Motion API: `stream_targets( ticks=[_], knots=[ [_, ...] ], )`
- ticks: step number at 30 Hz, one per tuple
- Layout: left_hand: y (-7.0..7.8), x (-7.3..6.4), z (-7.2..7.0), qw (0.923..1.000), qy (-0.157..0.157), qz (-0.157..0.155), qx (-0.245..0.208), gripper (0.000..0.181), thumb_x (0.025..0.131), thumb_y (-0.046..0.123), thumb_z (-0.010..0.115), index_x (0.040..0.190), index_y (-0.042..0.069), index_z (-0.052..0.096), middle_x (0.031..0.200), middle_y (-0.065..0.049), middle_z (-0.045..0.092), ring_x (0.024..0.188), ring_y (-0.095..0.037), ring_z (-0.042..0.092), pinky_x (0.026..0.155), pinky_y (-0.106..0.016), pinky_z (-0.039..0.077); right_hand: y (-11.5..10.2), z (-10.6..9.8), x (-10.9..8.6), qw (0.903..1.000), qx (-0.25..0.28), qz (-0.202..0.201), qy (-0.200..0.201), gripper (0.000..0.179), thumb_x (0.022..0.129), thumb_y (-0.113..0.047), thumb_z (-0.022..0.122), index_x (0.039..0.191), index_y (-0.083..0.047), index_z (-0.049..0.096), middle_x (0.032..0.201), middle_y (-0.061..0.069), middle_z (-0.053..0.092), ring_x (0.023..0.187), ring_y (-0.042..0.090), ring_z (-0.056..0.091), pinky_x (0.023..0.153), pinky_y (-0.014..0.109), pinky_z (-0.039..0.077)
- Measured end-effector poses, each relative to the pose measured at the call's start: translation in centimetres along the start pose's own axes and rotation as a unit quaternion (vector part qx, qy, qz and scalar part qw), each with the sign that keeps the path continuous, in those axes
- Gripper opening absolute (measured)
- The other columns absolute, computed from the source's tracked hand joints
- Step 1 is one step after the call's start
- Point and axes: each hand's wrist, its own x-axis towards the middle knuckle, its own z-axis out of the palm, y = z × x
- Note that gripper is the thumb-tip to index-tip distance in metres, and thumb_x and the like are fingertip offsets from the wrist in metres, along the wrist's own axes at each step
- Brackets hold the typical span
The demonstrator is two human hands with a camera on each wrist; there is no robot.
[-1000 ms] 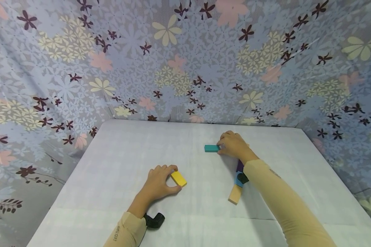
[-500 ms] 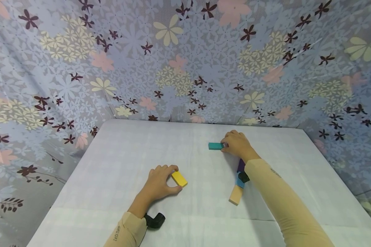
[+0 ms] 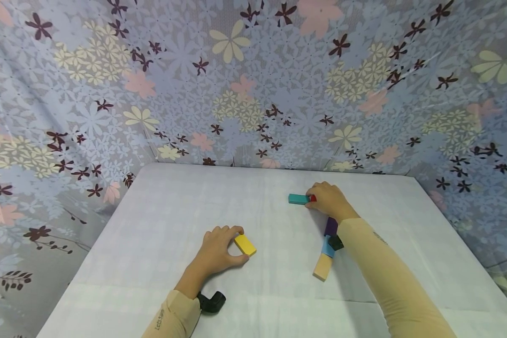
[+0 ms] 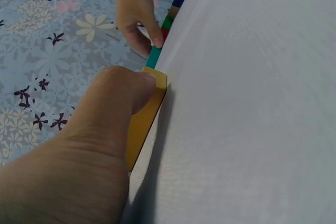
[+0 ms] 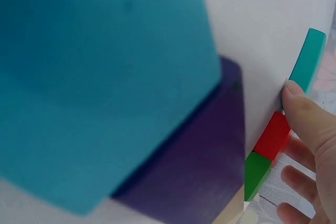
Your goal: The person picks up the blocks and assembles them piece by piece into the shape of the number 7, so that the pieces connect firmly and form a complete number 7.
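Note:
My left hand [image 3: 215, 251] holds a yellow block [image 3: 245, 245] on the table, its thumb at one end and a finger at the other. Farther back, my right hand [image 3: 327, 199] pinches the right end of a teal block [image 3: 297, 199]. Just beside that end is a red block [image 5: 273, 136], with a green block [image 5: 256, 176] touching it in the right wrist view. A purple block [image 3: 331, 227], a light blue block [image 3: 327, 247] and a tan block [image 3: 322, 267] continue the row towards the front, partly covered by the right wrist in the head view.
A white cloth covers the table [image 3: 279, 300]. Flowered fabric [image 3: 253, 84] hangs behind and at both sides. Each wrist wears a black camera, such as the left one [image 3: 212, 303]. The right forearm [image 3: 384, 272] reaches across the table's right half.
The right hand has slid the teal block rightwards, up to the red block, which now shows beside the fingers. My left hand and the yellow block have stayed put.

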Motion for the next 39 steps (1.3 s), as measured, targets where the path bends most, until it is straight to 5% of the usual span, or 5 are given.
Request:
stream_targets(
  ticks=[30,39],
  knots=[
    [0.1,0.0,-0.1,1.0000,0.000,-0.001,-0.002,0.060,0.076,0.057,0.073,0.126,0.028,0.056,0.094,0.009,0.057,0.085,-0.012,0.042,0.076,-0.032,0.030,1.3,0.4,0.3,0.9997,0.019,0.013,-0.001,0.040,0.090,-0.034,0.072,0.123,-0.011,0.068,0.117,0.012,0.068,0.109,0.034,0.059,0.092,0.055,0.046],
    [0.1,0.0,-0.2,1.0000,0.002,0.003,-0.002,0.060,0.076,0.056,0.073,0.125,0.028,0.057,0.096,0.009,0.059,0.085,-0.012,0.043,0.076,-0.033,0.030,1.2,0.6,0.6,0.9986,0.038,0.015,-0.031,0.052,0.093,-0.035,0.068,0.139,-0.012,0.057,0.136,0.017,0.060,0.126,0.040,0.053,0.104,0.059,0.040]
  ],
)
